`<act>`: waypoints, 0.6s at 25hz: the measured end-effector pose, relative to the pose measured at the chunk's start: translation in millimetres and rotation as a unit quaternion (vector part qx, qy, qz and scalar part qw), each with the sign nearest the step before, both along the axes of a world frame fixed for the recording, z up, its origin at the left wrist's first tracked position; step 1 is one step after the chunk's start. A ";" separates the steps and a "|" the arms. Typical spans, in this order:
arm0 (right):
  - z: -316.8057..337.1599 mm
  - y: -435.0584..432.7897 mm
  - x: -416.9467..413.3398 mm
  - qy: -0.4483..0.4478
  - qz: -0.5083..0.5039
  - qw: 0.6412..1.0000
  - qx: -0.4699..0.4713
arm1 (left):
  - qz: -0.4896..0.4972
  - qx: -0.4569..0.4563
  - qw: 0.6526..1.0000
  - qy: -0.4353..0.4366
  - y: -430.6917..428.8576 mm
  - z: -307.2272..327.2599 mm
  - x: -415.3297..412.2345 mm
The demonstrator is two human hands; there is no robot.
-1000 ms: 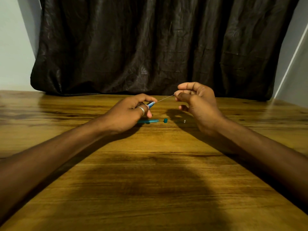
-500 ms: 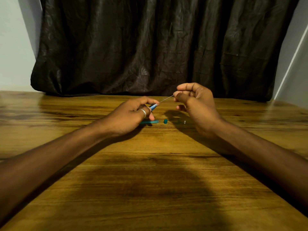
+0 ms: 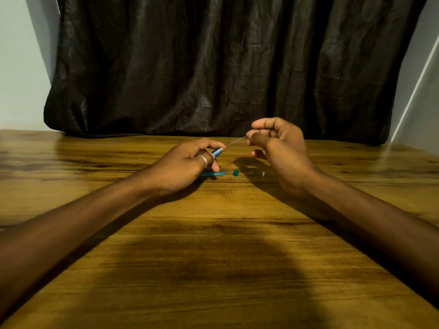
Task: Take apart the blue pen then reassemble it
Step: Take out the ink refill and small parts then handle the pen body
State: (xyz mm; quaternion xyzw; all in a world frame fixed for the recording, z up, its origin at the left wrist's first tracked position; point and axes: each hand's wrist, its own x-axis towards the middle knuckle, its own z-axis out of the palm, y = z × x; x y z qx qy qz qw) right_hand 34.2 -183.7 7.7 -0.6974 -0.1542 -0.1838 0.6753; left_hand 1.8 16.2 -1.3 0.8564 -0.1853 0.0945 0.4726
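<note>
My left hand point(image 3: 187, 162), with a ring on one finger, grips the blue pen barrel point(image 3: 217, 151), whose open end points up and to the right. My right hand point(image 3: 279, 143) pinches the far end of a thin refill point(image 3: 236, 140), which runs slanting down into the barrel's open end. Both hands hover just above the wooden table point(image 3: 213, 257). On the table below them lie a teal pen cap point(image 3: 213, 173), a small teal end piece point(image 3: 235, 173) and a tiny silvery part point(image 3: 263, 174).
A dark crumpled curtain point(image 3: 225, 67) hangs behind the table's far edge. Pale walls show at both sides. My two forearms reach in from the lower corners, and their shadow darkens the table's near middle.
The right hand has stayed near its place while the left hand shifted slightly; the refill's exposed length between the hands looks about the same. The loose parts on the table have not moved.
</note>
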 end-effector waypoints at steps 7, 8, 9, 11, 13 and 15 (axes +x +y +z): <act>0.4 -1.4 -0.7 0.002 -0.008 1.000 -0.011 | 0.001 -0.008 1.000 -0.011 -1.8 1.2 -0.4; 0.7 -1.5 -0.6 0.001 -0.010 1.000 -0.011 | 0.002 -0.010 1.000 -0.012 -1.7 1.2 -0.2; 0.8 -1.6 -0.6 0.002 -0.011 1.000 -0.009 | 0.002 -0.011 1.000 -0.011 -1.4 1.4 -0.1; 0.9 -1.5 -1.0 0.004 -0.008 1.000 -0.007 | 0.001 -0.008 1.000 -0.006 -1.0 1.4 0.3; 0.9 -1.1 -1.8 0.004 0.000 1.000 -0.010 | -0.001 -0.010 1.000 -0.002 -1.4 1.2 0.7; 0.5 0.0 -3.0 0.001 0.005 1.000 -0.012 | -0.005 -0.013 1.000 -0.002 -1.5 0.8 1.7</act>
